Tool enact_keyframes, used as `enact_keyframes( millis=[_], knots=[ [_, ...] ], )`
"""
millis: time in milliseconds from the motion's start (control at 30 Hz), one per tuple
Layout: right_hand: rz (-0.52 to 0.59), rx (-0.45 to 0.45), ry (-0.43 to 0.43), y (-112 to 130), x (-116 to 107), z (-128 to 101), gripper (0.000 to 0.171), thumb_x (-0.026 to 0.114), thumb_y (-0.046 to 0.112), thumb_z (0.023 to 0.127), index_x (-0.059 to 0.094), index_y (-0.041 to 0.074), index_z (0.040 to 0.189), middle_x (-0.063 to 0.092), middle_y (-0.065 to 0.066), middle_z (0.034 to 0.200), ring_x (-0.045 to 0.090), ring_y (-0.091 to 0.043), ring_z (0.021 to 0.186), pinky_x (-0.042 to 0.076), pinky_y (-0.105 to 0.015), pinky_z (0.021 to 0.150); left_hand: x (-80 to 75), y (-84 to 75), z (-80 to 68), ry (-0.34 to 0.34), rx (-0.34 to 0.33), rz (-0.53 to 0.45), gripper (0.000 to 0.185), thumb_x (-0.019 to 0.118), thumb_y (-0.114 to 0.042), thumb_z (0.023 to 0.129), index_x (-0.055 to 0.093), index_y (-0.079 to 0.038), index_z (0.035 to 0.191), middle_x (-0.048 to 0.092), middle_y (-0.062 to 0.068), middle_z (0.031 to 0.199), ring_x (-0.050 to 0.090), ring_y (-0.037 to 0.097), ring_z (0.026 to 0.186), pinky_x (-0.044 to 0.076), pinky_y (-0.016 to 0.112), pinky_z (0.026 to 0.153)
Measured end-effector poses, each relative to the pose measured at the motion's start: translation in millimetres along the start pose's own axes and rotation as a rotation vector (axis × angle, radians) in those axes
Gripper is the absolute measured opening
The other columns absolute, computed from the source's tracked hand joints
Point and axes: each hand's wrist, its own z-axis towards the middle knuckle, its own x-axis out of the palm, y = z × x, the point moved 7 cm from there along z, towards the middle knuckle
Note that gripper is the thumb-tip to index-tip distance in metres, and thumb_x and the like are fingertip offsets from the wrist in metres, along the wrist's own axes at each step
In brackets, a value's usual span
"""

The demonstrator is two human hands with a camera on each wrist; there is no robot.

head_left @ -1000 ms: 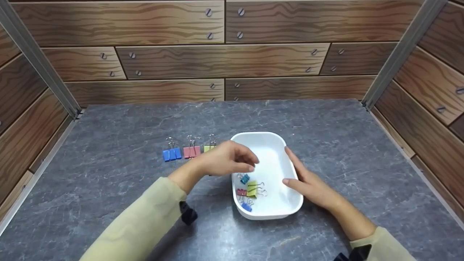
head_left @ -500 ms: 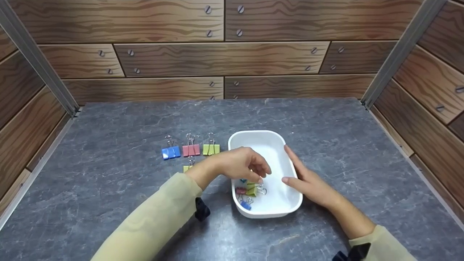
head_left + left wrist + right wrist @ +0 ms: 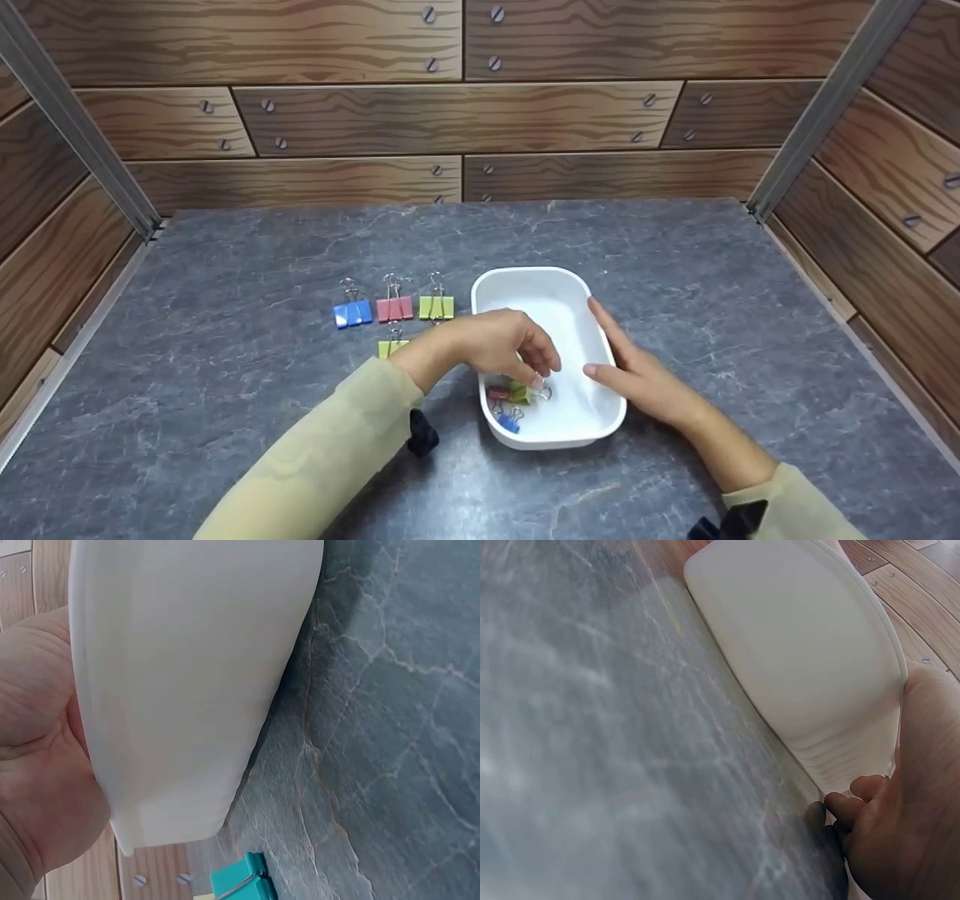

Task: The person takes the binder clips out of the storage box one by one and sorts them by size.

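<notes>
A white tray [image 3: 579, 409] sits on the grey table and holds several small binder clips: a red one [image 3: 497, 393], a blue one [image 3: 509, 424] and a yellow-green one [image 3: 519, 391]. My left hand [image 3: 541, 373] reaches into the tray with fingers curled down, pinching the yellow-green clip by its wire handles. My right hand [image 3: 609, 341] lies with straight fingers against the tray's right wall. The left wrist view shows the tray's outer wall [image 3: 187, 675] beside a palm [image 3: 37, 765]. In the right wrist view, the right hand [image 3: 907, 825] touches the tray [image 3: 795, 652].
Left of the tray, a blue clip [image 3: 352, 313], a red clip [image 3: 394, 308] and a green clip [image 3: 436, 307] stand in a row, with a yellow-green clip [image 3: 390, 347] in front. A teal clip [image 3: 241, 883] shows by the tray. Wood-pattern walls enclose the table.
My left hand moved right from over the tray's left rim and dropped into the tray onto the clips, covering the teal clip. The right hand stayed on the tray.
</notes>
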Motion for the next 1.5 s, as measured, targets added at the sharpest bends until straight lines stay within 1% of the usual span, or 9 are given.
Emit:
enact_keyframes(
  millis=[200, 400, 500, 600, 767, 1000, 1267, 1367, 1500],
  knots=[
    [0.006, -0.004, 0.008, 2.0, 0.1, -0.3, 0.09, 0.067, 0.021, 0.104, 0.008, 0.029, 0.172, 0.017, -0.022, 0.174, 0.03, -0.038, 0.152, 0.042, -0.022, 0.108, 1.6, -0.6, 1.4, -0.001, 0.005, 0.035, 0.025, 0.081, -0.006, 0.094, 0.078, -0.003, 0.119, 0.08, 0.005, 0.108, 0.069, 0.002, 0.093, 0.054, 0.019, 0.085],
    [-0.004, 0.017, 0.012, 0.7, 0.3, -0.9, 0.089, 0.066, 0.023, 0.105, 0.008, 0.032, 0.172, 0.019, -0.021, 0.173, 0.033, -0.037, 0.151, 0.045, -0.022, 0.106, 3.3, 0.4, 2.2, -0.007, -0.006, 0.05, 0.024, 0.081, -0.005, 0.094, 0.079, -0.003, 0.118, 0.08, 0.005, 0.105, 0.068, 0.0, 0.089, 0.054, 0.018, 0.084],
    [-0.015, 0.026, 0.008, 0.4, 0.0, -0.9, 0.089, 0.067, 0.024, 0.105, 0.008, 0.033, 0.172, 0.019, -0.02, 0.173, 0.033, -0.036, 0.152, 0.044, -0.022, 0.106, 3.6, 1.1, 2.7, -0.014, -0.014, 0.067, 0.023, 0.082, -0.005, 0.094, 0.079, -0.004, 0.116, 0.081, 0.004, 0.103, 0.067, -0.001, 0.086, 0.053, 0.017, 0.082],
    [-0.021, 0.023, 0.005, 0.9, -0.1, -0.7, 0.09, 0.067, 0.024, 0.105, 0.008, 0.032, 0.172, 0.019, -0.021, 0.173, 0.032, -0.037, 0.152, 0.044, -0.022, 0.106, 3.7, 1.6, 2.7, -0.022, -0.027, 0.093, 0.021, 0.083, -0.008, 0.093, 0.08, -0.006, 0.114, 0.081, 0.001, 0.101, 0.067, -0.003, 0.083, 0.053, 0.017, 0.081],
    [-0.006, 0.027, 0.006, 0.6, 0.2, -0.7, 0.09, 0.067, 0.023, 0.105, 0.008, 0.032, 0.172, 0.018, -0.021, 0.174, 0.033, -0.037, 0.151, 0.046, -0.023, 0.106, 3.7, 2.0, 2.8, -0.035, -0.044, 0.122, 0.019, 0.083, -0.01, 0.094, 0.081, -0.008, 0.112, 0.08, -0.002, 0.098, 0.066, -0.004, 0.081, 0.052, 0.017, 0.079],
    [-0.013, 0.029, -0.006, 1.3, -2.1, -1.3, 0.09, 0.067, 0.023, 0.104, 0.009, 0.034, 0.172, 0.018, -0.02, 0.174, 0.033, -0.037, 0.151, 0.046, -0.024, 0.105, 1.4, 0.5, 3.2, -0.064, -0.044, 0.147, 0.015, 0.083, -0.013, 0.094, 0.083, -0.01, 0.109, 0.08, -0.005, 0.093, 0.064, -0.003, 0.078, 0.051, 0.018, 0.077],
    [-0.004, 0.033, 0.005, -0.2, -1.5, -1.6, 0.09, 0.067, 0.024, 0.105, 0.008, 0.035, 0.172, 0.017, -0.021, 0.174, 0.033, -0.038, 0.151, 0.047, -0.024, 0.104, -0.4, 0.2, 1.9, -0.1, -0.025, 0.108, 0.014, 0.082, -0.012, 0.095, 0.083, -0.008, 0.108, 0.081, -0.001, 0.096, 0.065, -0.004, 0.08, 0.052, 0.017, 0.079],
    [0.013, 0.028, 0.017, -0.5, 0.0, -1.2, 0.089, 0.066, 0.023, 0.105, 0.008, 0.035, 0.172, 0.016, -0.021, 0.174, 0.032, -0.038, 0.152, 0.047, -0.024, 0.104, -1.5, 0.2, 0.7, -0.125, -0.015, 0.069, 0.013, 0.082, -0.011, 0.095, 0.083, -0.006, 0.108, 0.081, 0.001, 0.095, 0.065, -0.003, 0.08, 0.052, 0.018, 0.079],
    [0.016, 0.021, 0.023, -0.5, 1.0, -0.8, 0.089, 0.065, 0.022, 0.106, 0.007, 0.034, 0.172, 0.017, -0.021, 0.174, 0.032, -0.038, 0.152, 0.046, -0.023, 0.105, -4.0, 0.5, -1.4, -0.183, 0.0, -0.02, 0.012, 0.081, -0.008, 0.095, 0.082, -0.003, 0.106, 0.081, 0.002, 0.094, 0.067, -0.002, 0.08, 0.054, 0.018, 0.077]
  ],
)
